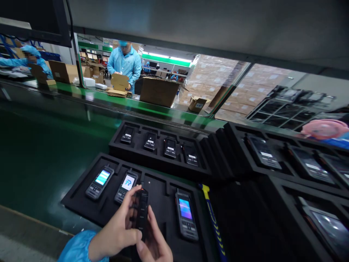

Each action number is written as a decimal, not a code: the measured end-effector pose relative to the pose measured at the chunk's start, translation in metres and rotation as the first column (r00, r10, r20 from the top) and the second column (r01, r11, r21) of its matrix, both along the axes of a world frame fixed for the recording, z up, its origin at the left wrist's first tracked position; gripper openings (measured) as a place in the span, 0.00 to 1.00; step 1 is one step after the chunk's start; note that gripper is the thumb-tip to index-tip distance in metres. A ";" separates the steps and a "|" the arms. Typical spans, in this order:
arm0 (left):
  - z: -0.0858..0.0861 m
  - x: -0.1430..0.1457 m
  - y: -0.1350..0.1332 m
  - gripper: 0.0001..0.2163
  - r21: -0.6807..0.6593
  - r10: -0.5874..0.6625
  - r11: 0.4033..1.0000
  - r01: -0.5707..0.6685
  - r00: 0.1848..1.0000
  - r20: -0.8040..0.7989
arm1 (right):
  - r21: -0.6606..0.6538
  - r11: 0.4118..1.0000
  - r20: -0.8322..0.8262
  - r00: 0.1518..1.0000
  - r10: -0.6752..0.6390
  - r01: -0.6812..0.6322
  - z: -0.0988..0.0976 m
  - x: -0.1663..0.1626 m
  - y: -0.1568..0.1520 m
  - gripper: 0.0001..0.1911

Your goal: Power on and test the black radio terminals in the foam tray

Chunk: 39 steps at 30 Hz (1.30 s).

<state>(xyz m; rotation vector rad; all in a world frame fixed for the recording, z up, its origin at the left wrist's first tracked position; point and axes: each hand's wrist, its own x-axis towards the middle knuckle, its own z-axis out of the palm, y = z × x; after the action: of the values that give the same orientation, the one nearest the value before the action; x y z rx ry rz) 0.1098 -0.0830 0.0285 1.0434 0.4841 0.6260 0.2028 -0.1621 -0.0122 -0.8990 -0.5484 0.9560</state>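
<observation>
Both hands, the left hand (118, 227) and right hand (155, 245), grip a black handheld radio (141, 213) edge-on above the empty third slot of a black foam tray (75, 198) that holds three lit-screen handsets (187, 214) on the dark green conveyor belt (35, 153).

The right hand (155, 245) was cut off by the bottom edge below the handset (141, 213), whose face stayed hidden edge-on. Labels on the devices (170, 148) behind it were too small to read.
</observation>
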 end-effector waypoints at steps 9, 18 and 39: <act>-0.001 -0.001 0.005 0.38 0.000 -0.046 0.999 0.046 0.998 0.032 | -0.035 0.997 0.213 0.974 0.080 -0.074 -0.001 0.017 -0.004 0.30; -0.013 0.018 0.001 0.40 0.088 -0.086 0.992 0.089 0.995 -0.044 | -0.041 0.999 0.225 0.974 -0.014 0.024 -0.006 0.017 -0.006 0.25; -0.035 0.072 -0.017 0.27 0.614 0.400 0.783 -0.100 0.837 -0.373 | -0.088 0.630 0.994 0.107 0.008 0.771 -0.026 0.117 -0.024 0.20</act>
<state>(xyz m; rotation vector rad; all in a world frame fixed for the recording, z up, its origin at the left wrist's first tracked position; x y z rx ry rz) 0.1815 -0.0998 -0.0064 1.7596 0.9337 0.7802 0.3202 -0.1860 -0.0380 -2.2244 -0.9543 -0.2327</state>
